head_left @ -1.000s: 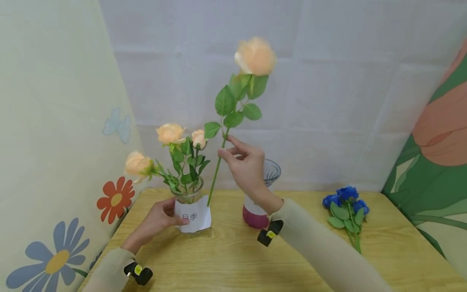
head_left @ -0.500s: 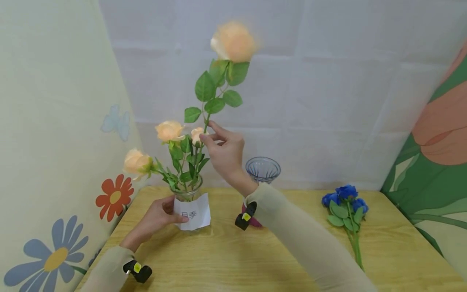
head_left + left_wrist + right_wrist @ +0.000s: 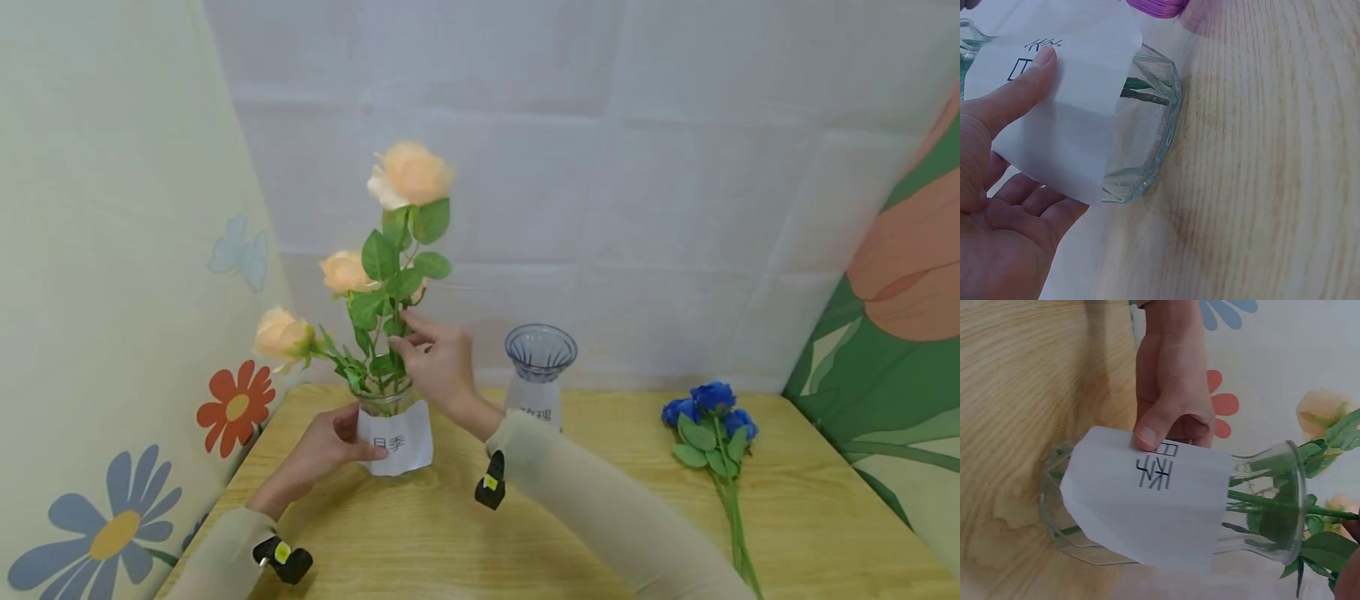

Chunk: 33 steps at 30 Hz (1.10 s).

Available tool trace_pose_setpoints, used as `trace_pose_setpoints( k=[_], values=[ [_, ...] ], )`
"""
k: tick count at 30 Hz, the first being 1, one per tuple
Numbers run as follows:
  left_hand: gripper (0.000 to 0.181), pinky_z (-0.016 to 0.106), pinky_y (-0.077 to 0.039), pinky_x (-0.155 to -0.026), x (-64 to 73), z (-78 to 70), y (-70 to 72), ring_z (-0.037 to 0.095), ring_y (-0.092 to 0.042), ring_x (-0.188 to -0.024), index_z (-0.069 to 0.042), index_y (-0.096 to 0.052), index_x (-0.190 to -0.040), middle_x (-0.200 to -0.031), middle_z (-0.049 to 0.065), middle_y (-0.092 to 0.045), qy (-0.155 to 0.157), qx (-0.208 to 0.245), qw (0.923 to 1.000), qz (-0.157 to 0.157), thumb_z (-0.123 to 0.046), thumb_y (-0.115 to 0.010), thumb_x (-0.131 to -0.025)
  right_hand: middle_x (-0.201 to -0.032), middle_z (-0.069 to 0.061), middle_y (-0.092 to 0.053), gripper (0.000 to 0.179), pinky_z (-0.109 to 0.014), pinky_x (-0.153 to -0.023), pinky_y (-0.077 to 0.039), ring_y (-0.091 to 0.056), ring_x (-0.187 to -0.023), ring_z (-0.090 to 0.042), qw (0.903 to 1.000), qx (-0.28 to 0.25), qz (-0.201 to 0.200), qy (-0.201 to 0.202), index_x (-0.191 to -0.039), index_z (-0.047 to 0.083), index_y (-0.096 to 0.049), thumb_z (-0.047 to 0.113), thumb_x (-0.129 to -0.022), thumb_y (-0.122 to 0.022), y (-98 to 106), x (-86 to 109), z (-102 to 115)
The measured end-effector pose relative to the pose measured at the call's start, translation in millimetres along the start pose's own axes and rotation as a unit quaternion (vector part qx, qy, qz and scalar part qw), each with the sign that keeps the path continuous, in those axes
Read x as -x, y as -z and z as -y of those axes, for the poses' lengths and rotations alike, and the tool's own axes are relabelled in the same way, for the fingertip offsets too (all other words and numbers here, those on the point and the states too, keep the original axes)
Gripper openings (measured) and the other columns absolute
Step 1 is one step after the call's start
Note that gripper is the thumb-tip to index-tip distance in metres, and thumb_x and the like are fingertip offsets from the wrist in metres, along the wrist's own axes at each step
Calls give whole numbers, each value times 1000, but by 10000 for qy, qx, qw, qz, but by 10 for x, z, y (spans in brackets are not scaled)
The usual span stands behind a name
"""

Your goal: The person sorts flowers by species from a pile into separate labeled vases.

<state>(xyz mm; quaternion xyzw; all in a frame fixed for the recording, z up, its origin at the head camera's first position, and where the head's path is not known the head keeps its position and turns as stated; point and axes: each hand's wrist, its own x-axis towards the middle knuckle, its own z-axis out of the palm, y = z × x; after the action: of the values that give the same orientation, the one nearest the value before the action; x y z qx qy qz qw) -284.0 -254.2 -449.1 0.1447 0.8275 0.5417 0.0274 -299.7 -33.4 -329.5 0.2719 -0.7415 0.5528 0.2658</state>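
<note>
In the head view my left hand grips a clear glass vase with a white paper label. Its thumb presses on the label, seen also in the left wrist view. My right hand pinches the green stem of a tall peach rose above the vase. In the right wrist view that rose's stem passes through the vase mouth. Other peach roses stand in the same vase, one partly hidden behind the held rose's leaves. Stem ends show through the glass in the left wrist view.
A second vase, bluish at the rim and labelled, stands to the right, its lower part hidden by my right sleeve. Several blue roses lie at the right of the wooden table. Printed cloth walls surround it.
My right hand has carried the peach rose left over the vase, then lowered it so its stem is inside. The second vase has come more into view. My left hand stays put.
</note>
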Motion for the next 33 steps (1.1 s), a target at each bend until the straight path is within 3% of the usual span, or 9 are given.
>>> trace_pose_setpoints(
  k=[4, 7, 15, 18, 20, 22, 27, 31, 33],
  values=[
    [76, 34, -57, -91, -9, 3, 4, 29, -70, -115, -6, -58, -149, -131, 13, -71, -41, 11, 10000, 26, -22, -92, -83, -88, -8, -79, 37, -21, -35, -31, -43, -38, -2, 9999, 62, 151, -48, -130, 3, -73, 9, -94, -81, -31, 73, -35],
    [76, 34, -57, -90, -15, 5, 9, 29, -70, -114, -6, -57, -149, -130, 13, -72, -72, 5, 10000, 31, -21, -92, -83, -85, -8, -79, 37, -20, -37, -34, -49, -43, -1, 9996, 83, 243, -81, -129, 2, -73, 7, -94, -81, -50, 106, -67],
    [75, 34, -58, -90, -22, 3, 13, 29, -70, -114, -6, -58, -148, -129, 13, -72, -44, 10, 10000, 23, -21, -92, -83, -102, -7, -80, 34, -19, -38, -35, -49, -45, 1, 9948, 379, 846, -409, -128, 4, -74, 15, -96, -80, -61, 176, -105],
    [76, 34, -57, -90, -20, 6, 13, 29, -70, -114, -5, -58, -148, -129, 13, -72, -12, -14, 10000, 12, -21, -92, -83, -79, -7, -77, 33, -19, -38, -32, -39, -42, 1, 9872, 604, 1267, -751, -127, 6, -75, 22, -99, -78, -7, 178, -68],
    [77, 34, -57, -91, -17, 10, 13, 28, -70, -114, -5, -57, -149, -129, 13, -72, 2, -48, 10000, 8, -22, -92, -83, -63, -7, -69, 34, -21, -37, -29, -28, -37, -5, 9817, 691, 1419, -1062, -128, 9, -75, 27, -100, -77, 66, 203, -20],
    [78, 35, -57, -91, -15, 15, 11, 28, -70, -114, -6, -57, -149, -130, 13, -72, 3, -60, 10000, -3, -22, -93, -82, -63, -5, -67, 35, -21, -40, -31, -33, -42, -4, 9787, 652, 1429, -1319, -130, 11, -75, 28, -99, -77, 168, 262, 35],
    [77, 41, -56, -96, -4, 10, 4, 30, -70, -115, -5, -58, -148, -131, 14, -71, -12, -61, 10000, -45, -22, -93, -82, -111, 5, -79, 26, -21, -48, -39, -52, -57, -4, 9844, 363, 1125, -1306, -119, 13, -81, 25, -95, -81, 455, 531, 93],
    [76, 48, -55, -99, -4, 6, -4, 32, -69, -118, -3, -58, -147, -133, 15, -70, 0, -90, 9999, -73, -21, -93, -82, -104, 5, -80, 19, -22, -54, -43, -65, -76, -7, 9834, 342, 1223, -1295, -111, 13, -83, 22, -95, -81, 731, 783, 96],
    [77, 50, -55, -99, -3, 14, -3, 33, -68, -118, -3, -58, -147, -133, 16, -70, 37, -99, 9999, -92, -22, -93, -81, -97, 7, -80, 16, -21, -54, -42, -63, -71, -8, 9819, 381, 1290, -1336, -109, 13, -84, 20, -95, -81, 876, 912, 79]
  ],
)
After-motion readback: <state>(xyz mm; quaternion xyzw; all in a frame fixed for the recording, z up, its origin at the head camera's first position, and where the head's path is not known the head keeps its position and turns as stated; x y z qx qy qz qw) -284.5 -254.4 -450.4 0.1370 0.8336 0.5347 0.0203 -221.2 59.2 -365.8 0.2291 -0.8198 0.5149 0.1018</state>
